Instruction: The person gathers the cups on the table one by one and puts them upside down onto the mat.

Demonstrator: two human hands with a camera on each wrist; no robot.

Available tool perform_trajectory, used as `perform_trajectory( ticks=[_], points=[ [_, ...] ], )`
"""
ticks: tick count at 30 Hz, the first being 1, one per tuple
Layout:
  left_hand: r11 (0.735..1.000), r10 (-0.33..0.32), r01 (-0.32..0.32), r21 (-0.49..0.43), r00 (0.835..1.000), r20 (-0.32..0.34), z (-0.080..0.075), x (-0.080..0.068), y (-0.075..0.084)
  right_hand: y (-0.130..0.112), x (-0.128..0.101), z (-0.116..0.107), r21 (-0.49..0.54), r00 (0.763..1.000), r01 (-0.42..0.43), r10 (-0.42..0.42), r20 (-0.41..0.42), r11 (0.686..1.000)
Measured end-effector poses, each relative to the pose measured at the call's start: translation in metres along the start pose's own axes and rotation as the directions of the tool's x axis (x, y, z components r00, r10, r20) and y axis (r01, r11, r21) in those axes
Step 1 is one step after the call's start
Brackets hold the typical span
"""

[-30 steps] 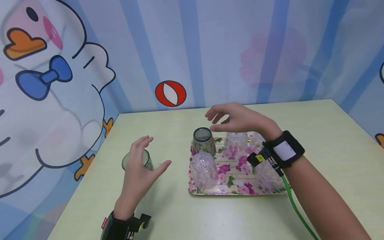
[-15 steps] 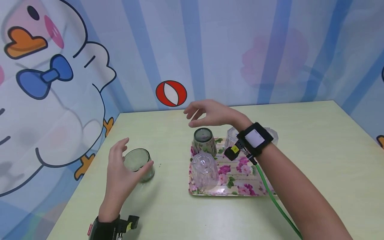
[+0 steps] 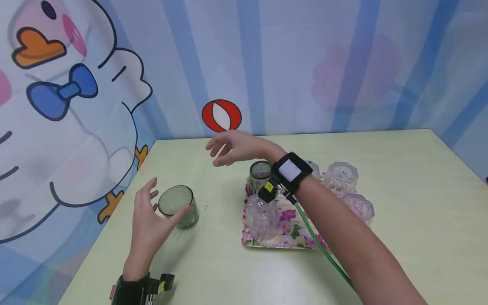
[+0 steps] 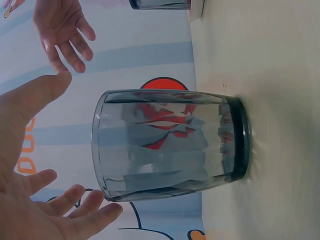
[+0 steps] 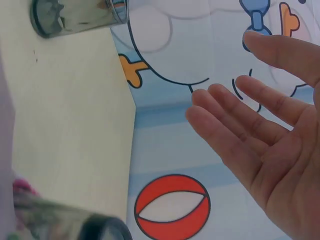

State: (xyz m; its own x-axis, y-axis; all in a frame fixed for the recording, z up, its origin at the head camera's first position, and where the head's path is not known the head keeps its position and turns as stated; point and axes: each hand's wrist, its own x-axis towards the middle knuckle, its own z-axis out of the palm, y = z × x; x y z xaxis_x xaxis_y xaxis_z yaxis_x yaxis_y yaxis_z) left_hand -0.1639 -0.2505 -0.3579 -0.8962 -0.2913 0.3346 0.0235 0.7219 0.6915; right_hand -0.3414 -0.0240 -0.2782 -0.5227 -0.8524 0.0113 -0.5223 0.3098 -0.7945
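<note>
Overhead, in the head view, the left hand (image 3: 146, 220) lay spread and relaxed just beside an upright smoky-grey drinking glass (image 3: 178, 206) on the pale green table (image 3: 400, 237), its thumb tip at the glass wall and the fingers loose, gripping nothing. The right hand (image 3: 234, 147) hung in the air with straight, slightly spread fingers, holding nothing, beyond and to the right of that glass. Under its wrist stood an upturned smoky-grey glass (image 3: 260, 174) on the floral rectangular tray (image 3: 284, 237). An upturned clear faceted glass (image 3: 261, 214) stood on the tray below the forearm, and more clear upturned glasses (image 3: 342, 176) stood to the right of the arm.

From the left wrist, the smoky-grey drinking glass (image 4: 167, 142) stood on the table with the left hand (image 4: 35, 170) cupped around its rim, fingers straight and apart from it; the right hand (image 4: 62, 30) showed farther off.

From the right wrist, the right hand (image 5: 270, 135) was flat and empty, the smoky-grey drinking glass (image 5: 77, 15) well away from it, and the upturned smoky-grey glass (image 5: 65, 222) close below.
</note>
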Motion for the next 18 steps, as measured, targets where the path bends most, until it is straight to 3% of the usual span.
perform_trajectory(
  ticks=[12, 18],
  points=[
    [0.996, -0.089, 0.089, -0.019, 0.996, 0.017, 0.004, -0.006, -0.009, -0.001, 0.034, 0.03, 0.081, 0.992, 0.007, -0.017, 0.121, 0.997],
    [0.991, -0.132, 0.133, -0.025, 0.989, 0.06, 0.004, -0.007, -0.012, 0.003, 0.042, 0.04, 0.068, 0.987, -0.053, 0.042, 0.158, 0.996]
  ],
)
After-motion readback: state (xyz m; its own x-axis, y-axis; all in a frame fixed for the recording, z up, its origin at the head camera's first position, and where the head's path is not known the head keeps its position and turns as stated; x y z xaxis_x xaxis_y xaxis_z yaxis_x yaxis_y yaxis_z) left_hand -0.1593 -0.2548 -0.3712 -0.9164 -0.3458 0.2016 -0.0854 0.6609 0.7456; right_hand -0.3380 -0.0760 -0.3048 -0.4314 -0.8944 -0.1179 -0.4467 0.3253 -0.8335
